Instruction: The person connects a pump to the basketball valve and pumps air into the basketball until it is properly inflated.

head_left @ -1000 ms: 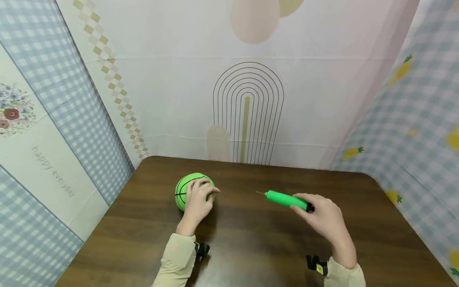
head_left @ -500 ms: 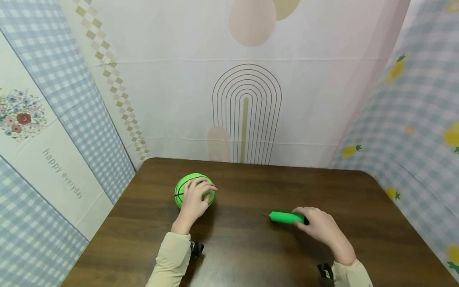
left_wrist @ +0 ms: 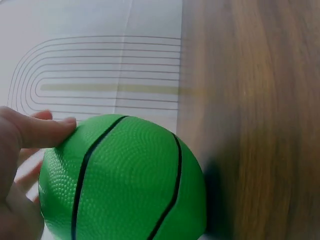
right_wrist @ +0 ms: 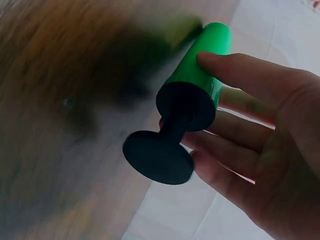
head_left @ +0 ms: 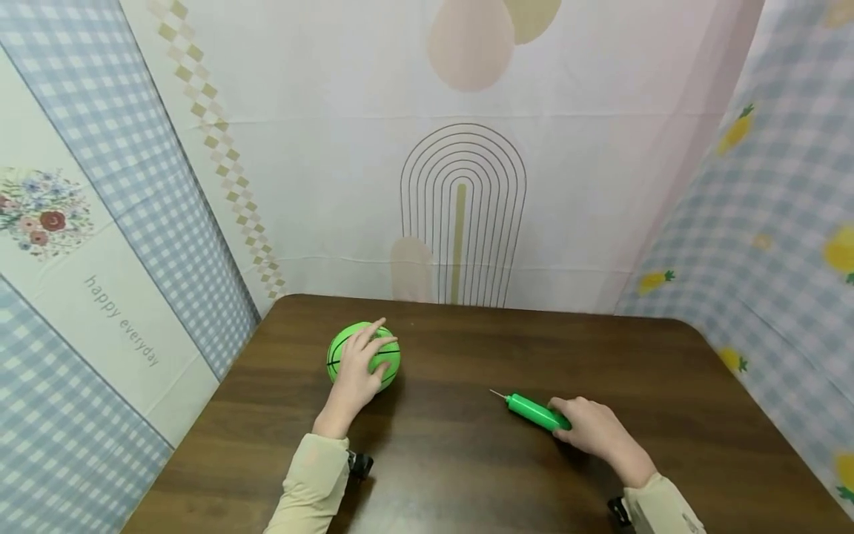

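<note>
A green ball (head_left: 339,357) with black lines, like a small basketball, sits on the table toward the back left. My left hand (head_left: 356,368) rests over its top, fingers spread and fairly straight. In the left wrist view the thumb touches the ball's pebbled surface (left_wrist: 130,175), while the other fingers lie partly hidden behind it. At the right, my right hand (head_left: 590,429) holds a green ball pump (head_left: 534,412) by its rear part. The pump's thin needle (head_left: 497,393) points left and away from me. A black plunger handle (right_wrist: 159,157) sticks out of the pump's back end in the right wrist view.
The brown wooden table (head_left: 440,460) has rounded far corners. Behind it hangs a pale printed cloth (head_left: 320,185). Checked cloths flank the table at the left (head_left: 143,96) and at the right (head_left: 767,245).
The right hand has lowered the pump toward me and the table, with the needle still pointing left. The left hand's fingers have lifted and straightened on the ball, which stays in place.
</note>
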`<state>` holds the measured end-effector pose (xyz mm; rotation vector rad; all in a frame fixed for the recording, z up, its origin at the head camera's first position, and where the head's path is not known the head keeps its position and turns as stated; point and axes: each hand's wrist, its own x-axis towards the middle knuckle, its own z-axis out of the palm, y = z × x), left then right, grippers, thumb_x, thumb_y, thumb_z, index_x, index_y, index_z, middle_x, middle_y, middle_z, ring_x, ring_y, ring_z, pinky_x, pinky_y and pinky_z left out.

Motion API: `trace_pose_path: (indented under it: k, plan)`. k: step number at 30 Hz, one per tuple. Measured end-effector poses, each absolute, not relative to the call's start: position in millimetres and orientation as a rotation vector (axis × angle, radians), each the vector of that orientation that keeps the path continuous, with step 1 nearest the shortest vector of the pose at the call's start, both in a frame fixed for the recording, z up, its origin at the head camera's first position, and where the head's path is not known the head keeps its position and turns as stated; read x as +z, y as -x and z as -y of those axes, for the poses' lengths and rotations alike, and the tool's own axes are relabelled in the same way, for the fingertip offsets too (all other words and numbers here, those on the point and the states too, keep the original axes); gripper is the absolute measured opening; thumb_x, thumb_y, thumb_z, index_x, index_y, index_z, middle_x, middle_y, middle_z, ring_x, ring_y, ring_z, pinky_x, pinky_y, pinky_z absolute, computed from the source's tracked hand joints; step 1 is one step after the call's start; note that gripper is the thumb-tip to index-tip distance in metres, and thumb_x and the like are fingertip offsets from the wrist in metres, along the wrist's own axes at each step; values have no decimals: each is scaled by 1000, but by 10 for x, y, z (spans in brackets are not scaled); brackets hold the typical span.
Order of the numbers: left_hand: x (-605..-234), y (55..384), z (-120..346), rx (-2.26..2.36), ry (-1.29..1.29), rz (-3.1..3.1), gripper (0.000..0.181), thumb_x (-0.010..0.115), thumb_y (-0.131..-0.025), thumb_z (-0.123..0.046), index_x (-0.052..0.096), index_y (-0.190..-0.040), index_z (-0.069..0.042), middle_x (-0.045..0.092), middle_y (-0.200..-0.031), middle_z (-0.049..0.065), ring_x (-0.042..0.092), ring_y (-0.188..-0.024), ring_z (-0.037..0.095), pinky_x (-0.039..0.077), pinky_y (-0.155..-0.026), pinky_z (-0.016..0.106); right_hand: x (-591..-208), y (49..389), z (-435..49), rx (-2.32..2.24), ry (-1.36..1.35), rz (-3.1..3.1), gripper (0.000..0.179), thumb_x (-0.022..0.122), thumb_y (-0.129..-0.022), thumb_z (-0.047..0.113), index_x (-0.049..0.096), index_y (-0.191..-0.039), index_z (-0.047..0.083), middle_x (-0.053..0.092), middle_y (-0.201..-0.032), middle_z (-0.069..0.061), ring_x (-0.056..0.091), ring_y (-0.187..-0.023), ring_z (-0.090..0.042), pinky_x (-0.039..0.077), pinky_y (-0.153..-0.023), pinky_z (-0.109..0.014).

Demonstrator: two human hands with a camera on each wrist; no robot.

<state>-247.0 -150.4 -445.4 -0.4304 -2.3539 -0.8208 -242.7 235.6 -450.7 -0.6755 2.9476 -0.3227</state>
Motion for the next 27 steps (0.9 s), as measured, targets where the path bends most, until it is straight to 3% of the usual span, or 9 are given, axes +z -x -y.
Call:
trace_pose_path:
  k: [6,9,12,16,21,27]
  plan:
    - [-4406,2426,1559,-894,85,2528,63,82,-77,-24,55,-134,-17,26,-156,17,19,-143,43,14,-109,66,-4537,2414,-2368,-313,676,-2958,30,80,-77,16,67,-103,10,67,-83,0,53,-66,-10,45,-58,-34]
    - [-4408,2382,1567,-963,-69,2615,71,80,-79,-34,47,-141,-24,17,-159,19,10,-144,49,13,-106,70,-4554,2408,-2377,-334,657,-2943,31,80,-77,15,67,-105,10,68,-87,0,55,-69,-11,46,-60,-35]
    - [-4419,2340,1573,-992,-141,2644,74,79,-78,-39,44,-143,-28,17,-158,19,12,-143,52,21,-101,74,-4567,2402,-2386,-358,637,-2932,31,79,-77,15,67,-105,11,68,-90,0,57,-72,-12,47,-62,-37]
    - [-4439,2307,1582,-1012,-142,2588,72,82,-75,-38,50,-139,-28,28,-155,17,25,-140,50,30,-97,73,-4571,2392,-2409,-373,657,-2924,30,79,-77,14,67,-105,12,69,-93,-1,59,-75,-14,49,-64,-38]
    - [-4415,2248,1603,-1047,-146,2574,71,83,-73,-37,54,-137,-28,33,-154,15,30,-138,49,30,-99,72,-4565,2384,-2439,-382,685,-2895,33,79,-78,15,66,-108,12,68,-95,1,56,-74,-12,46,-63,-36]
    - [-4362,2248,1619,-1079,-121,2653,72,80,-76,-42,49,-140,-29,28,-156,14,26,-140,49,29,-99,71,-4581,2375,-2476,-394,707,-2881,36,79,-78,18,65,-111,12,67,-98,1,56,-75,-11,46,-66,-35]
